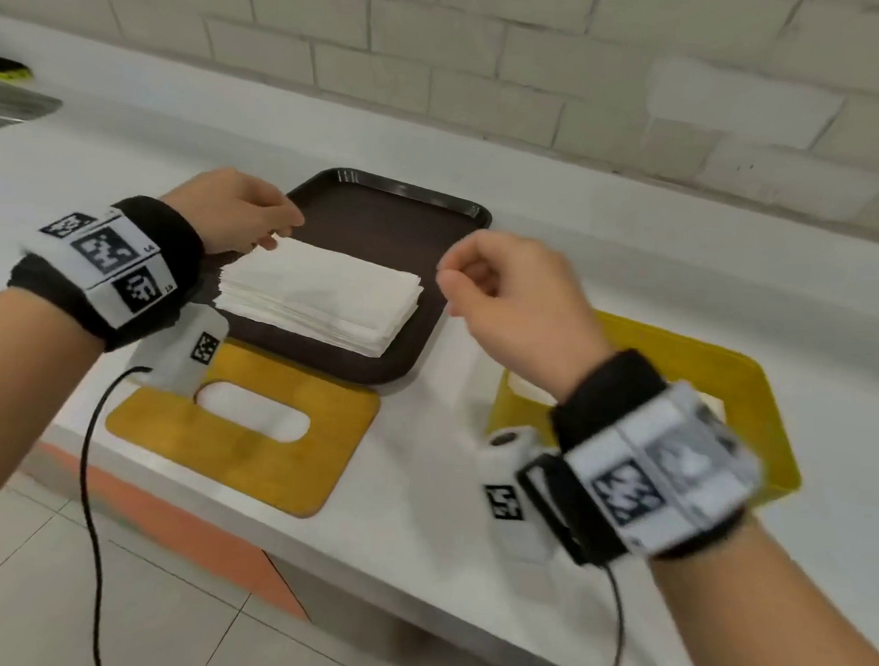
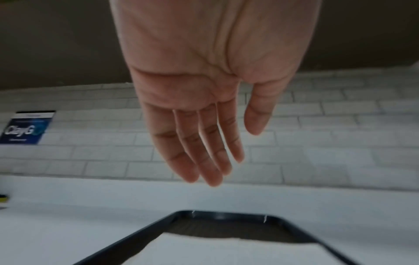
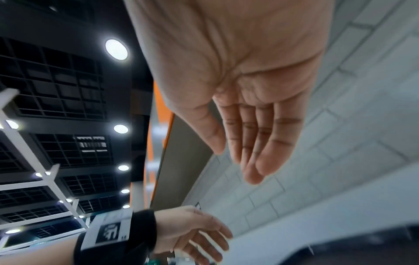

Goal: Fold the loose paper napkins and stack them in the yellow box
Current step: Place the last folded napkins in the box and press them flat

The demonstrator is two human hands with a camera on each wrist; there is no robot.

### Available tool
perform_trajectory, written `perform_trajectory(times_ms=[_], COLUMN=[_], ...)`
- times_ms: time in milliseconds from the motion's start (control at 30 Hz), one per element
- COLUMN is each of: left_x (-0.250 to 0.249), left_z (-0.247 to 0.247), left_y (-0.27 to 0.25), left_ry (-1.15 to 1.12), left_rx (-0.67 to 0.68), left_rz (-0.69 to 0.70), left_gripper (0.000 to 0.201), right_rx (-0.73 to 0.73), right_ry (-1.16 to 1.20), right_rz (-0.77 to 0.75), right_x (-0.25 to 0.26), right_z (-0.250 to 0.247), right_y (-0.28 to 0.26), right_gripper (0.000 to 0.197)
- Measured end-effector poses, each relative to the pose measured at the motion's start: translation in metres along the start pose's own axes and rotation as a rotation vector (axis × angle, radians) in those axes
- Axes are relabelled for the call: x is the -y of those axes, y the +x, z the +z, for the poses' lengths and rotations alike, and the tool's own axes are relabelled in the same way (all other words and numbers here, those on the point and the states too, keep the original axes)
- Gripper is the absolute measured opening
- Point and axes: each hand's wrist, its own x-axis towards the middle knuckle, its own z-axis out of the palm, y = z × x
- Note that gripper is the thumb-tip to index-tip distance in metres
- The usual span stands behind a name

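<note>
1. Two hands hover over a white counter (image 1: 488, 181) backed by a brick wall (image 1: 547, 56).
2. Napkins (image 1: 321, 292) lie in a neat white stack on a dark tray (image 1: 383, 211), toward the tray's near edge.
3. Left hand (image 1: 231, 212) sits at the tray's left edge; its fingertips (image 1: 284, 223) are at the stack's far left corner, but whether they touch the top sheet cannot be told. The left wrist view shows this hand (image 2: 204, 107) with fingers straight and relaxed, gripping nothing, above the tray (image 2: 127, 238) and napkins (image 2: 226, 251).
4. Right hand (image 1: 511, 306) hangs just off the tray's right edge, fingers loosely bent in the head view, straight in its wrist view (image 3: 249, 107), holding nothing.
5. Box (image 1: 762, 404), yellow, stands at the counter's near right edge, partly hidden by the right wrist; something white lies inside.
6. Lid (image 1: 246, 429), yellow with an oval slot, lies flat at the counter's near edge, touching the tray's near rim.
</note>
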Motion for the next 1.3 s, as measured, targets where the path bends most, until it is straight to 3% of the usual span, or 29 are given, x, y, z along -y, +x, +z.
perform_trajectory(times_ms=[67,233,467,567,667,933,1100,1200,1300], left_x=[0.018,0.043,0.069,0.074,0.076,0.081,0.083,0.081,0.081], left_z=[-0.001,0.005,0.015,0.020,0.022,0.029,0.032,0.035,0.036], left_y=[0.017,0.045,0.070,0.075,0.077,0.081,0.081,0.081,0.082], left_ry=[0.100,0.372,0.400,0.389,0.401,0.333,0.285,0.316,0.349], left_rx=[-0.013,0.067,0.089,0.085,0.048,-0.072,-0.104,-0.055,0.005], left_rz=[-0.080,-0.252,-0.322,-0.306,-0.274,-0.230,-0.214,-0.215,-0.230], left_gripper=[0.026,0.041,0.045,0.048,0.049,0.055,0.054,0.061,0.065], right_rx=[0.028,0.242,0.336,0.310,0.262,0.122,0.044,-0.048,0.016], right_ry=[-0.025,-0.119,-0.145,-0.214,-0.296,-0.196,-0.088,-0.028,0.072], right_rz=[0.064,0.316,0.509,0.496,0.559,0.639,0.576,0.460,0.577], right_x=[0.000,-0.008,-0.024,-0.032,-0.037,-0.038,-0.036,-0.033,-0.028], right_z=[0.028,0.080,0.108,0.115,0.118,0.121,0.124,0.126,0.119], right_y=[0.019,0.056,0.098,0.107,0.118,0.130,0.130,0.129,0.131], right_gripper=[0.010,0.034,0.035,0.020,0.018,0.048,0.045,0.047,0.059])
